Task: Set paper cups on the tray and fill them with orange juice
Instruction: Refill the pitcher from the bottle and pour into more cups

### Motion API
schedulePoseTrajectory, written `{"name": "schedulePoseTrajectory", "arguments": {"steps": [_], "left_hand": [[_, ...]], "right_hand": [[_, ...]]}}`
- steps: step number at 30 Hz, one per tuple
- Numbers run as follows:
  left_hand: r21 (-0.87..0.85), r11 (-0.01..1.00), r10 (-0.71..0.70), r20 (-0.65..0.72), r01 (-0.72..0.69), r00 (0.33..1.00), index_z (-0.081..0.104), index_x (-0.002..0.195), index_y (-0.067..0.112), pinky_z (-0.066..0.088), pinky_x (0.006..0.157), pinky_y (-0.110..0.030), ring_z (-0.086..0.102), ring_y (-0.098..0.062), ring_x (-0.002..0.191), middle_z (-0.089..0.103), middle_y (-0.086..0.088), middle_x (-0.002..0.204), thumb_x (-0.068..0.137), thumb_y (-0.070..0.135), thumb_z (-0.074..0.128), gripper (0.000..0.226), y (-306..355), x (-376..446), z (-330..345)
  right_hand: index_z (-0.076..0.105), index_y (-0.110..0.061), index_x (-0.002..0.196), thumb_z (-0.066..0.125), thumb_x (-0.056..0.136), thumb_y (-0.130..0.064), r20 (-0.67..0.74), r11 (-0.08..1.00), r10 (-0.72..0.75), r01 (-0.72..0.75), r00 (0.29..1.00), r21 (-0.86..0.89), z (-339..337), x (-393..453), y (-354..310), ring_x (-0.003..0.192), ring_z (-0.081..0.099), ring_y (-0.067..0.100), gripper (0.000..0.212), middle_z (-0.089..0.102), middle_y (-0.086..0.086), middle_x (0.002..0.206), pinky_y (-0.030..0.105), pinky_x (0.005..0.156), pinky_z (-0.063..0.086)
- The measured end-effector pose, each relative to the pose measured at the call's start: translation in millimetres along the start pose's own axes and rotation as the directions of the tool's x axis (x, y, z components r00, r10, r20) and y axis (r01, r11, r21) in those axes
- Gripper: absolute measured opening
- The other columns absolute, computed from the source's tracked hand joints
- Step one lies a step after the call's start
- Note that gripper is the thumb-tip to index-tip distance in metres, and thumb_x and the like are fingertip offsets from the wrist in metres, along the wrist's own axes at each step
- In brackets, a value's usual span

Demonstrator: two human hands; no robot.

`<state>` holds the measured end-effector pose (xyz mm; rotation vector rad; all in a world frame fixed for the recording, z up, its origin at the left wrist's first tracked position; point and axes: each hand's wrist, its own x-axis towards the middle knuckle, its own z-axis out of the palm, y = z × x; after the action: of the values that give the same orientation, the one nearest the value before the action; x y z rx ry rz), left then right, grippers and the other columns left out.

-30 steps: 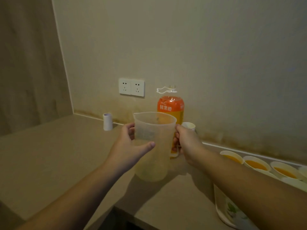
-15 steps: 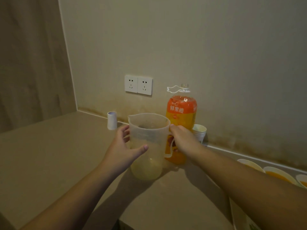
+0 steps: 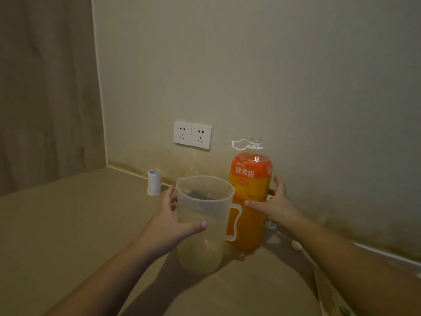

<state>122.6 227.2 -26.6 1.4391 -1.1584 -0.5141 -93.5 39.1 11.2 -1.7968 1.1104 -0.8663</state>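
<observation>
A translucent plastic jug [image 3: 205, 208] stands on the beige counter [image 3: 68, 224] with a little pale juice at its bottom. My left hand [image 3: 168, 222] holds the jug's body, thumb across the front and fingers behind. Just right of it, against the wall, stands a large orange juice bottle [image 3: 250, 174] with no cap on its neck. My right hand [image 3: 275, 206] wraps around the bottle's middle, thumb in front and fingers on its right side. A corner of the tray [image 3: 330, 297] shows at the bottom right. A bit of a white paper cup [image 3: 270, 224] peeks out behind my right wrist.
A small white cylinder [image 3: 153, 182] stands by the wall left of the jug. A double wall socket [image 3: 192, 135] sits above the counter. A small pale cap-like object [image 3: 296, 245] lies near the wall behind my right forearm. A wood panel closes the left side.
My right hand let go of the jug's handle and moved onto the bottle. The jug now rests on the counter. The view shifted left, so the filled cups are out of frame.
</observation>
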Motion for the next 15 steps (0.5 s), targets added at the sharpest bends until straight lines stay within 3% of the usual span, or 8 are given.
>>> {"name": "schedulePoseTrajectory", "arguments": {"steps": [5,11,15], "left_hand": [[-0.009,1.000,0.025,-0.018,-0.026,1.000,0.018,0.155,0.043,0.052,0.103,-0.037,0.047,-0.008,0.131,0.044,0.020,0.143,0.048,0.054,0.099,0.134,-16.2,5.1,7.7],[-0.042,0.999,0.009,0.094,-0.005,0.996,0.030,0.149,0.043,0.051,0.106,-0.040,0.047,-0.005,0.135,0.049,0.018,0.146,0.047,0.058,0.098,0.124,-27.5,23.9,-19.9],[-0.017,0.997,-0.077,-0.036,0.076,0.996,0.028,0.156,0.033,0.042,0.113,-0.045,0.041,-0.012,0.137,0.039,0.013,0.150,0.044,0.063,0.096,0.134,-44.8,32.2,-49.3]], "right_hand": [[0.008,-0.042,0.151,0.092,0.045,-0.052,0.102,0.999,0.020,-0.015,0.995,-0.044,9.5,11.7,13.3,0.136,0.043,0.034,0.136,0.036,0.003,0.154,0.061,0.103,0.044],[0.017,-0.030,0.150,0.089,0.043,-0.049,0.045,0.999,-0.013,0.012,0.999,0.031,16.7,21.9,11.0,0.131,0.047,0.032,0.130,0.044,0.004,0.146,0.058,0.103,0.045],[0.018,-0.029,0.149,0.090,0.053,-0.045,0.018,0.999,-0.035,0.034,0.999,0.002,21.2,28.6,16.9,0.131,0.046,0.033,0.122,0.043,0.004,0.146,0.053,0.101,0.047]]}}
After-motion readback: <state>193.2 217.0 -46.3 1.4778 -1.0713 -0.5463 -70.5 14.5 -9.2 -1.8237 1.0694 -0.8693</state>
